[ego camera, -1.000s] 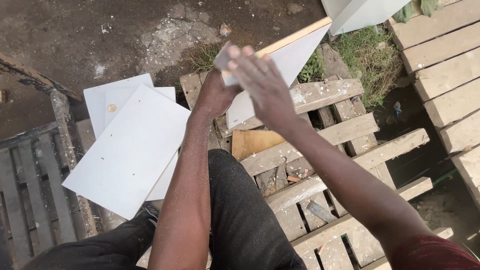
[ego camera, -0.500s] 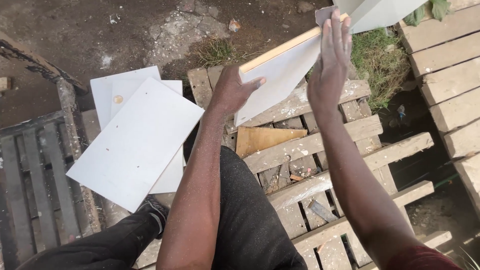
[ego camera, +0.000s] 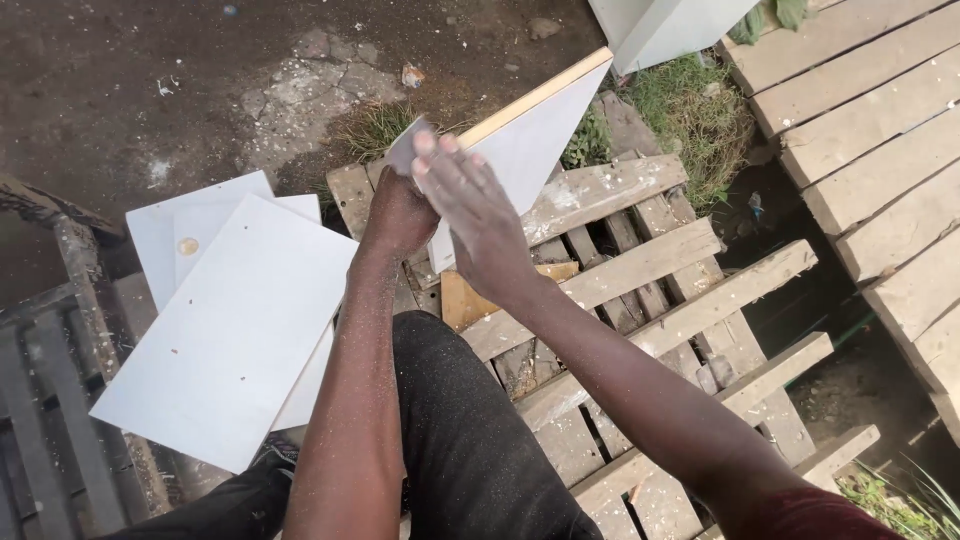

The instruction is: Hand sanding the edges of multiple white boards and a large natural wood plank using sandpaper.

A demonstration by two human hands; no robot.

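A white laminated board (ego camera: 530, 140) with a raw wooden edge stands tilted on its edge over a wooden pallet (ego camera: 640, 265). My left hand (ego camera: 398, 212) grips the board's near end from the left. My right hand (ego camera: 470, 205) lies flat across the same near end, with its fingers pressing a small grey abrasive sheet (ego camera: 403, 152) onto the raw top edge. Both forearms are dusted with fine sawdust. My dark trousers fill the lower middle.
Three white boards (ego camera: 230, 320) lie stacked on the ground at the left, beside a metal grate (ego camera: 40, 400). Another white panel (ego camera: 660, 25) stands at the top. Wooden planks (ego camera: 880, 150) run along the right, past a dark ditch (ego camera: 790, 215) and grass (ego camera: 680, 100).
My right hand with the grey sheet slid up the board's edge to its far end, then came back down to the near end by my left hand.
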